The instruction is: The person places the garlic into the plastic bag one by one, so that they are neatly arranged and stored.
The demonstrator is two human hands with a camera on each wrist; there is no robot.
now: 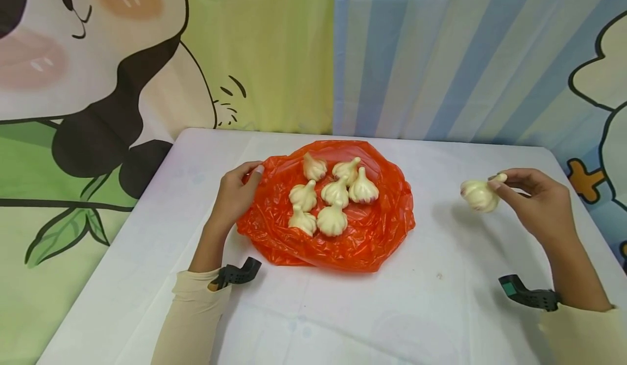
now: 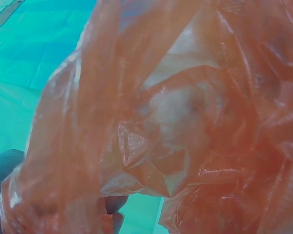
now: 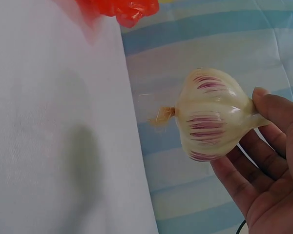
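Note:
A red plastic bag (image 1: 387, 234) lies spread on the table, with several garlic bulbs (image 1: 333, 221) resting on it. My left hand (image 1: 235, 193) pinches the bag's left edge between thumb and fingers. In the left wrist view the crumpled red film (image 2: 151, 161) fills most of the picture and covers much of that hand. To the right of the bag, my right hand (image 1: 536, 199) holds one garlic bulb (image 1: 480, 195) by its stem, above the table. Purple streaks and a brown root tuft show on this bulb (image 3: 212, 117) in the right wrist view.
The white table (image 1: 343, 321) carries the bag, and its far edge runs close to a printed cloth backdrop (image 1: 274, 55). Dark straps with cameras (image 1: 240, 272) sit on both wrists. A small speck (image 1: 439, 276) marks the tabletop near the right hand.

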